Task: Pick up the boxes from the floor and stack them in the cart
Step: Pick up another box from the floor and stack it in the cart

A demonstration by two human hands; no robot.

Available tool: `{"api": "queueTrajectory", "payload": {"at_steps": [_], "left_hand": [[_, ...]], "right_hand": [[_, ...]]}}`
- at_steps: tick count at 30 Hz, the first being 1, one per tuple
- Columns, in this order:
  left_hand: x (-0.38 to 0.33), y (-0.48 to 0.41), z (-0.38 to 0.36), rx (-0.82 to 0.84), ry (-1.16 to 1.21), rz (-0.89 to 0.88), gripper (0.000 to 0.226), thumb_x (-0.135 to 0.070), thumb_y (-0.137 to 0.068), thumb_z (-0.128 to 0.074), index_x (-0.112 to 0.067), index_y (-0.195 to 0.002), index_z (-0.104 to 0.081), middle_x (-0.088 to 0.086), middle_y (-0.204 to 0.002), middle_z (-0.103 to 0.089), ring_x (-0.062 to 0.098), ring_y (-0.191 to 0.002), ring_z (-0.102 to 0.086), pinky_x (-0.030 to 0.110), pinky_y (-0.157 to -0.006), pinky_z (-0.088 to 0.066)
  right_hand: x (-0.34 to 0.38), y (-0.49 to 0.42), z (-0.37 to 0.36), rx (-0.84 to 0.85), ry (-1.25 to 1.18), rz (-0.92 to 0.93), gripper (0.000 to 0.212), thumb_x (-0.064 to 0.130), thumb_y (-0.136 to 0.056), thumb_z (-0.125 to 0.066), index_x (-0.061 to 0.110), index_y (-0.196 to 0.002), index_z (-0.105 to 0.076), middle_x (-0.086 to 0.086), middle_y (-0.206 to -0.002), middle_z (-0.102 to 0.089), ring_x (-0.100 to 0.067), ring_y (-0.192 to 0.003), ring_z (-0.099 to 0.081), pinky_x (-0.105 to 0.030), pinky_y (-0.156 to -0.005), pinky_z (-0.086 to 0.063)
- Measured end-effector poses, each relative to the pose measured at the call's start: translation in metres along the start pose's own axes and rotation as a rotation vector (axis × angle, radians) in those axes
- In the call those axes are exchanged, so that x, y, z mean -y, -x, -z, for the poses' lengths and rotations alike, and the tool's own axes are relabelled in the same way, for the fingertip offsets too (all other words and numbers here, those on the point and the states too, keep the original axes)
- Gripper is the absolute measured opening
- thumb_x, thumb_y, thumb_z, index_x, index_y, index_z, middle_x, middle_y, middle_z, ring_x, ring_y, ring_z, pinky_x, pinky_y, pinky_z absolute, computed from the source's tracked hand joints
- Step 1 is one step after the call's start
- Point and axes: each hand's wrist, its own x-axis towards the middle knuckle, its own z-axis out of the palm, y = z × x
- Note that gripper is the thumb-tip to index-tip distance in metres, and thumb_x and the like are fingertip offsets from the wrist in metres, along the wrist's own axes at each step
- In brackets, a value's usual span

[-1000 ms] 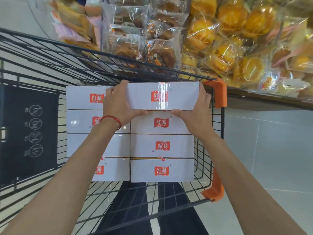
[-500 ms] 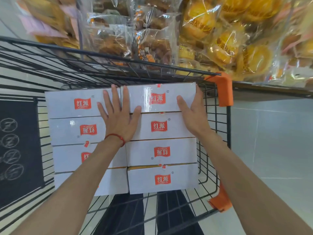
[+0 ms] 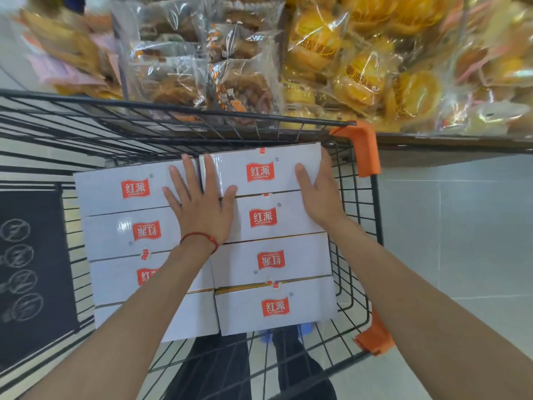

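**Both hands flat on the far row of boxes in the cart**

White boxes [image 3: 264, 216] with red logo labels, packed in the cart [image 3: 202, 112] in two columns side by side, four visible in each, top faces up. Far pair close against the cart's far wall; right column just beside the right wall; bare wire base between the near pair and the near edge.

Left hand [image 3: 202, 209] palm down, fingers straight and spread, nothing gripped: fingertips across the seam between the two far boxes, palm over the second row. Red string bracelet [image 3: 202, 236] on that wrist.

Right hand [image 3: 320, 197] at the right end of the far right box [image 3: 259, 171], near the cart's far right corner: thumb laid on the top face, the other fingers straight along the box's right edge, between box and wire wall. Pressed against it, not curled round it.

Orange corner guard [image 3: 364, 148] on the far right corner of the rim, a second one [image 3: 375, 339] at the near right corner. Dark panel with round crossed-out icons [image 3: 31, 269] at the cart's left side. Beyond the far wall, a shelf of wrapped pastries [image 3: 346, 67] in clear bags. Pale floor tiles [image 3: 461, 241] to the right. Dark trouser legs [image 3: 219, 368] seen through the wire base at the near edge.
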Motion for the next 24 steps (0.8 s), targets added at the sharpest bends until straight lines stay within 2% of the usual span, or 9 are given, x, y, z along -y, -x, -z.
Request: {"api": "queueTrajectory", "payload": {"at_steps": [2,4,7,10,13,15,18,21,24], "left_hand": [[-0.014,0.006,0.012,0.024,0.02,0.042,0.072,-0.053,-0.103,-0.031,-0.03,-0.159,0.008,0.006,-0.166,0.021,0.034,-0.152,0.019,0.058,-0.122,0.007],[-0.03,0.02,0.025,0.012,0.131,0.014,0.067,-0.044,-0.103,-0.041,-0.028,-0.16,-0.008,0.006,-0.169,0.006,0.032,-0.155,0.006,0.053,-0.123,0.001],[-0.056,0.057,0.048,0.003,0.451,-0.122,0.05,-0.029,-0.103,-0.049,-0.021,-0.151,-0.039,0.006,-0.16,-0.032,0.026,-0.148,-0.029,0.044,-0.123,-0.022],[-0.087,0.106,0.067,-0.052,0.555,-0.229,0.038,-0.019,-0.101,-0.053,-0.02,-0.139,-0.054,0.001,-0.141,-0.057,0.019,-0.125,-0.055,0.039,-0.109,-0.043],[-0.127,0.165,0.077,-0.059,0.586,-0.335,0.032,-0.015,-0.101,-0.052,-0.021,-0.131,-0.059,-0.006,-0.125,-0.065,0.01,-0.108,-0.061,0.026,-0.097,-0.047],[-0.152,0.209,0.077,-0.043,0.583,-0.408,0.029,-0.014,-0.1,-0.053,-0.023,-0.127,-0.061,-0.009,-0.12,-0.066,0.003,-0.1,-0.061,0.025,-0.093,-0.048],[-0.189,0.268,0.067,0.014,0.542,-0.528,0.028,-0.013,-0.099,-0.055,-0.023,-0.124,-0.063,-0.009,-0.116,-0.069,0.004,-0.101,-0.063,0.03,-0.096,-0.051],[-0.233,0.319,0.053,0.109,0.538,-0.596,0.028,-0.02,-0.095,-0.056,-0.028,-0.12,-0.063,-0.015,-0.111,-0.07,0.005,-0.098,-0.064,0.031,-0.093,-0.052],[-0.281,0.365,0.04,0.198,0.498,-0.696,0.027,-0.014,-0.098,-0.057,-0.027,-0.121,-0.064,-0.014,-0.113,-0.07,0.001,-0.1,-0.063,0.02,-0.092,-0.049]], "right_hand": [[0.002,0.006,0.005,0.026,-0.006,-0.042,0.057,0.034,-0.105,-0.055,0.027,-0.156,-0.03,0.001,-0.15,-0.049,-0.017,-0.132,-0.054,-0.041,-0.107,-0.052],[0.002,0.025,0.012,0.019,-0.028,-0.02,0.048,0.029,-0.102,-0.059,0.025,-0.147,-0.044,0.003,-0.143,-0.056,-0.016,-0.129,-0.057,-0.046,-0.106,-0.054],[0.0,0.082,0.034,-0.07,-0.127,0.028,0.034,0.026,-0.103,-0.059,0.023,-0.137,-0.059,0.005,-0.13,-0.066,-0.011,-0.119,-0.062,-0.038,-0.104,-0.054],[-0.006,0.149,0.069,-0.162,-0.246,0.079,0.022,0.019,-0.1,-0.061,0.029,-0.12,-0.067,0.01,-0.102,-0.074,-0.01,-0.095,-0.07,-0.03,-0.086,-0.058],[-0.027,0.211,0.105,-0.22,-0.357,0.071,0.023,0.013,-0.097,-0.063,0.021,-0.117,-0.071,0.005,-0.093,-0.075,-0.011,-0.084,-0.07,-0.03,-0.077,-0.056],[-0.045,0.248,0.131,-0.249,-0.422,0.052,0.021,0.013,-0.096,-0.062,0.022,-0.112,-0.071,0.002,-0.093,-0.075,-0.01,-0.081,-0.069,-0.031,-0.073,-0.055],[-0.072,0.302,0.178,-0.3,-0.491,0.042,0.021,0.008,-0.097,-0.062,0.025,-0.106,-0.071,0.003,-0.089,-0.075,-0.009,-0.081,-0.068,-0.03,-0.071,-0.053],[-0.099,0.35,0.229,-0.371,-0.541,0.024,0.024,0.004,-0.097,-0.062,0.026,-0.103,-0.069,0.005,-0.084,-0.073,-0.011,-0.081,-0.066,-0.035,-0.072,-0.056],[-0.131,0.395,0.28,-0.463,-0.569,-0.011,0.021,0.007,-0.097,-0.062,0.022,-0.109,-0.07,-0.003,-0.093,-0.075,-0.012,-0.078,-0.065,-0.021,-0.067,-0.051]]}}
